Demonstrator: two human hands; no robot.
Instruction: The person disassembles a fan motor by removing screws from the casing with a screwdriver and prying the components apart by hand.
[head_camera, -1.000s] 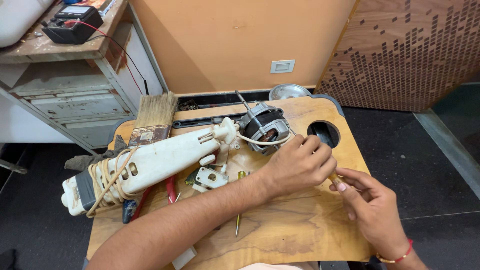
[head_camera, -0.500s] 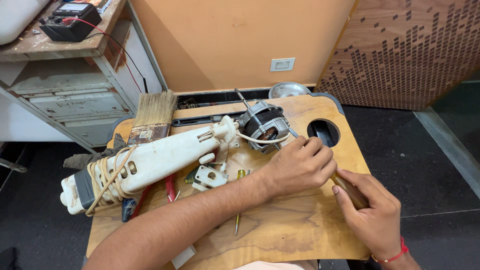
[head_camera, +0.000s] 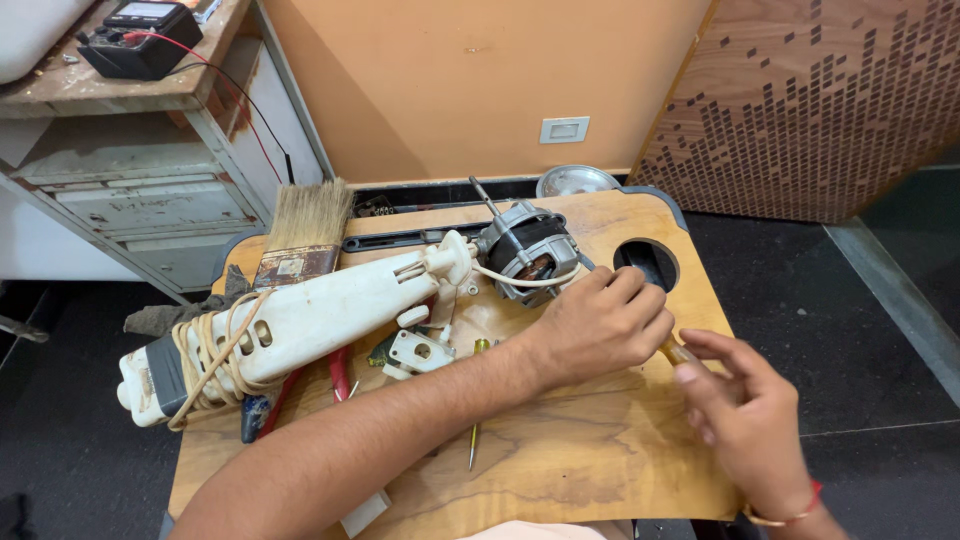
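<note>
Resting on: a wooden board (head_camera: 600, 470) with grained veneer, rounded corners and a round hole (head_camera: 645, 262) at 1 o'clock.
Left hand: the left hand (head_camera: 603, 325) lies fingers curled together into a loose fist, just at 4 o'clock of the motor; what its fingertips press on is hidden.
Right hand: the right hand (head_camera: 745, 420), blurred, pinches a slim wooden-looking handle (head_camera: 676, 351) between thumb and fingers, touching the left hand's knuckles.
Motor: the small electric motor (head_camera: 528, 250), grey metal casing with copper windings and a thin steel shaft, sits at 12 o'clock on the board.
Housing: a long cream plastic housing (head_camera: 310, 320), smooth and tapered, lies at 9 o'clock, its cord (head_camera: 205, 355) wound in loops round the thick end.
Nearby: a flat paintbrush (head_camera: 305, 230) with pale bristles at 10 o'clock; a thin screwdriver (head_camera: 474, 420) at the centre; red-handled pliers (head_camera: 338, 372) under the housing.
</note>
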